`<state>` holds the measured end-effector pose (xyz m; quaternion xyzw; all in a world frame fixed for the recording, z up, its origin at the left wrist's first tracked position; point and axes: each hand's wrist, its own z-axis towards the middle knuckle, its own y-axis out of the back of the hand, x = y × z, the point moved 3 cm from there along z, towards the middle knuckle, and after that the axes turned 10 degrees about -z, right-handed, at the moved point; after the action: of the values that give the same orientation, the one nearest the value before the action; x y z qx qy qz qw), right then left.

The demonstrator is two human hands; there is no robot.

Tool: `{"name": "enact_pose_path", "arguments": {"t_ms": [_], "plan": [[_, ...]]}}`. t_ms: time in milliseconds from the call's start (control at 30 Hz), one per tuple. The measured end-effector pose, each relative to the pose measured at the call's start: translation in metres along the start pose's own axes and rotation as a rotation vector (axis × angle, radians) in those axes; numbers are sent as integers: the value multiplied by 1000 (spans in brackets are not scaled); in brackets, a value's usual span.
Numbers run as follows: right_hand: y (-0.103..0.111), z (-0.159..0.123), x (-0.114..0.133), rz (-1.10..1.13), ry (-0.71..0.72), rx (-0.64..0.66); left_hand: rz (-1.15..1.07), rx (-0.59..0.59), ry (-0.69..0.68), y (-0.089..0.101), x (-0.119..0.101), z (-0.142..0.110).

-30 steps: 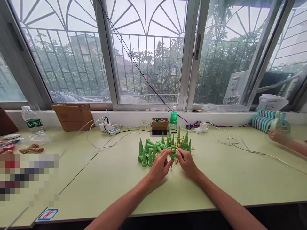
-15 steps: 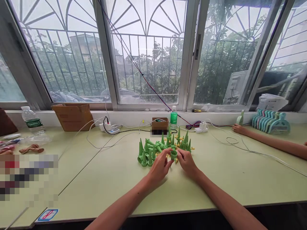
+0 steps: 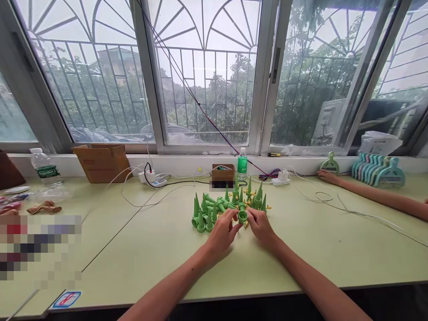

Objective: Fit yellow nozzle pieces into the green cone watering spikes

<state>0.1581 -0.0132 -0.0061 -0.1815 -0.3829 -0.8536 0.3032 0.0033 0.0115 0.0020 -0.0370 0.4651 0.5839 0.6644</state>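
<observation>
Between my two hands is a green plastic watering spike (image 3: pixel 242 216), its round hollow mouth turned up toward me. My left hand (image 3: pixel 223 229) is closed on its left rim, thumb below and fingers above. From the right, my right hand (image 3: pixel 261 224) pinches at its side; whether a small yellow piece is also between those fingertips is hidden. Just beyond my hands is a cluster of similar green spikes (image 3: pixel 201 221), several standing point up and others lying down. Small yellow valve pieces (image 3: pixel 268 207) stick out among them.
Behind the pile stand a small cardboard box (image 3: pixel 223 174) and a green-labelled bottle (image 3: pixel 242 163). White cables and a power strip (image 3: pixel 157 180) run along the back. At right, another person's hand (image 3: pixel 327 176) touches a green fan-shaped item (image 3: pixel 330 165) near a row of similar ones (image 3: pixel 377 171).
The held spike's mouth has tilted more toward me, while my hands stay almost in place. The other person's hand has shifted slightly left, and the fan-shaped item there now faces forward.
</observation>
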Motion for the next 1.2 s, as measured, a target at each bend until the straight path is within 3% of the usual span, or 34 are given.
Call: {"name": "enact_pose_path", "arguments": {"t_ms": [700,1000,1200], "plan": [[-3,-2,1,-11,10,66,23,-5,-31,-1,1,-1],[-4,-2,3,-7,21,47,8,-14,123,0,-1,2],[-4,-2,4,13,34,57,-189,-25,202,-1,3,1]]}}
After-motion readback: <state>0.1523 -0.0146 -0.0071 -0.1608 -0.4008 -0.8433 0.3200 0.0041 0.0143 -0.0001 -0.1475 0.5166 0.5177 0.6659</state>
